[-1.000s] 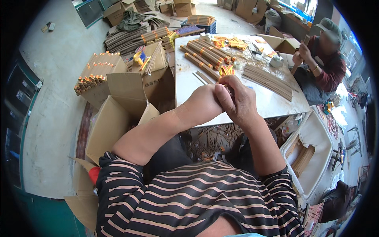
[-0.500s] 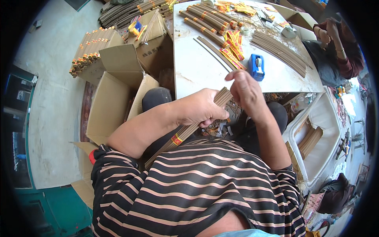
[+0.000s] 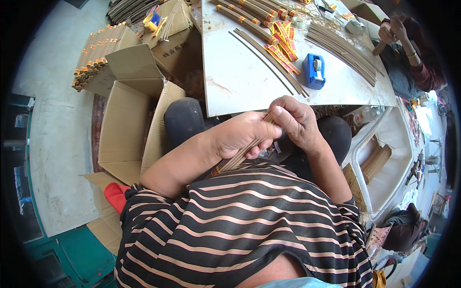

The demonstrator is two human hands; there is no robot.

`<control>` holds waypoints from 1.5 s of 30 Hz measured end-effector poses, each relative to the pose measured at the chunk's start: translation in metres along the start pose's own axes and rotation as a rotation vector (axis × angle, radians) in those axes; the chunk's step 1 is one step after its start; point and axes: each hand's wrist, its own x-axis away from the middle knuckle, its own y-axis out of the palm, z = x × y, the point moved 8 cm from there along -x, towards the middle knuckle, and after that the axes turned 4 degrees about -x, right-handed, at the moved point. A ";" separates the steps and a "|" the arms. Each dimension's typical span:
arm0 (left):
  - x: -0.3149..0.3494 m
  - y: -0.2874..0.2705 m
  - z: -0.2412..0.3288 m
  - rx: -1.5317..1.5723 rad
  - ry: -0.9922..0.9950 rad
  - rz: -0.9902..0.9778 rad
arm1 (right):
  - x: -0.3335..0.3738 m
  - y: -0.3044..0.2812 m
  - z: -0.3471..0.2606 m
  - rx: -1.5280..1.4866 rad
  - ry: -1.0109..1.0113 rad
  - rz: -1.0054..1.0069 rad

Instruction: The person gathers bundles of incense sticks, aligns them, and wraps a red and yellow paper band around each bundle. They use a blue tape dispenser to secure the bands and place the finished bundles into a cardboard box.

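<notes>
In front of my lap, my left hand [image 3: 242, 134] is wrapped round a bundle of brown incense sticks [image 3: 237, 158], which slants from lower left to upper right. A red and yellow paper band [image 3: 216, 171] shows low on the bundle, close to my striped shirt. My right hand [image 3: 298, 124] pinches at the bundle's upper end, its thumb and fingers against the sticks and next to my left thumb. Those fingers partly hide the stick ends. Ahead on the table lie loose incense sticks [image 3: 269, 55], red and yellow paper labels [image 3: 284, 44] and a blue tape dispenser [image 3: 314, 72].
Banded bundles [image 3: 242, 17] and a spread of sticks [image 3: 341, 50] lie on the white table [image 3: 230, 79]. An open cardboard box [image 3: 127, 129] stands left, with stacked bundles [image 3: 103, 53] behind. A white tub [image 3: 379, 187] is at right; another person [image 3: 408, 53] sits beyond.
My right hand has come down from above the bundle onto its upper end. The bundle's lower part has drawn in toward my shirt, and the view has shifted a little.
</notes>
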 end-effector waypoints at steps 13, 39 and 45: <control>0.008 -0.011 -0.001 0.039 0.064 -0.021 | -0.011 0.009 0.013 -0.223 0.012 -0.097; 0.002 -0.068 -0.003 0.185 0.097 -0.070 | -0.165 -0.133 0.136 1.206 0.388 0.243; 0.000 -0.074 -0.005 0.220 0.104 -0.080 | -0.170 -0.141 0.137 1.034 0.259 0.281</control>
